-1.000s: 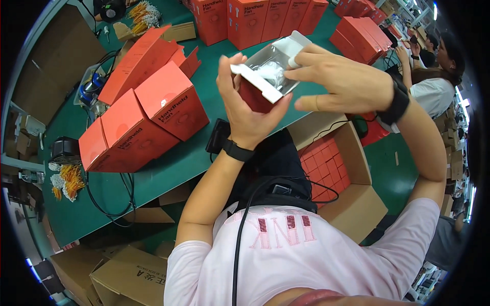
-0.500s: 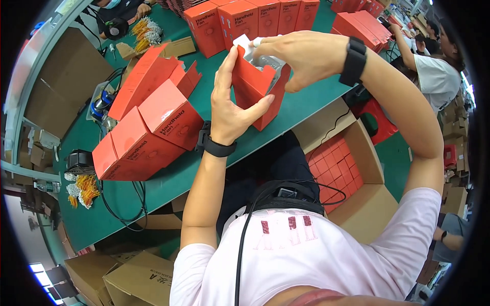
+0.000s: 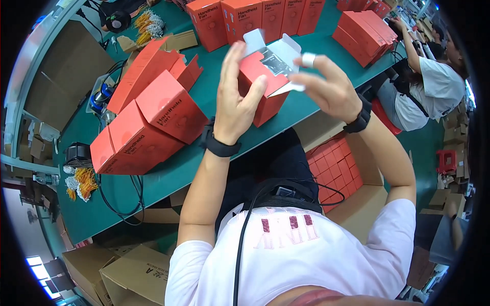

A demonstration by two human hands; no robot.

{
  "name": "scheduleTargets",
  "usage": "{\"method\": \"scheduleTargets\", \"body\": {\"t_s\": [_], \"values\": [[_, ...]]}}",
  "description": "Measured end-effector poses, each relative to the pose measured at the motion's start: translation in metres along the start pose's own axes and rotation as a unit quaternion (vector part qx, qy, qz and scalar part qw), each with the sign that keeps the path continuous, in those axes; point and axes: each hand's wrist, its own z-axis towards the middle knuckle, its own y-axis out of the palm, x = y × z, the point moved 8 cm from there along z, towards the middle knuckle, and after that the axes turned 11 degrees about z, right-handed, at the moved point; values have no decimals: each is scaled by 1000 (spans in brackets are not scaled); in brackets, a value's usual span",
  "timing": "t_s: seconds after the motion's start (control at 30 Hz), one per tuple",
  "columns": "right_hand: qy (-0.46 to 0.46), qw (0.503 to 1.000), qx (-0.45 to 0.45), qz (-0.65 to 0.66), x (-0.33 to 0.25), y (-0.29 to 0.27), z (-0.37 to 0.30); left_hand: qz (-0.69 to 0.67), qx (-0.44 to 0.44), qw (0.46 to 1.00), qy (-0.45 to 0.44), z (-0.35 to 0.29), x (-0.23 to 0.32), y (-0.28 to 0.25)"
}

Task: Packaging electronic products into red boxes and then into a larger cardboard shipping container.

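Note:
A red cardboard box (image 3: 270, 106) stands upright at the table edge in front of me, its top unclosed. White-lined flaps fold outward around the opening, and clear plastic packaging (image 3: 275, 64) shows inside. My left hand (image 3: 236, 99) grips the box from the left, its thumb across the near side and its fingers behind. At the right side, my right hand (image 3: 332, 89) is beside the white flap with its fingers stretched and apart, partly smeared by motion. A white cover (image 3: 309, 60) sits on one of its fingertips. Whether those fingers touch the flap, I cannot tell.
More red boxes (image 3: 153, 127) lie at left on the green table (image 3: 214, 176); others (image 3: 245, 23) stand at the back. Bundles of orange-and-white cords (image 3: 84, 184) lie far left. Below the table, a large carton (image 3: 334, 168) holds several red boxes. A co-worker (image 3: 434, 86) sits at right.
My right hand has moved down and right from the box's top to beside its right flap. The flaps now spread outward, with the plastic lower inside. My left hand keeps its grip.

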Motion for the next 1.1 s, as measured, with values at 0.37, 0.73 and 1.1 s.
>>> {"method": "scheduleTargets", "body": {"t_s": [0.37, 0.73, 1.1], "values": [[293, 881, 164, 334, 31, 45, -1, 228, -32, 969, 90, -3, 29, 7], [379, 794, 225, 419, 38, 57, 7, 313, -17, 948, 54, -13, 27, 14], [317, 928, 98, 171, 30, 45, 20, 263, -13, 965, 19, -19, 20, 8]]}}
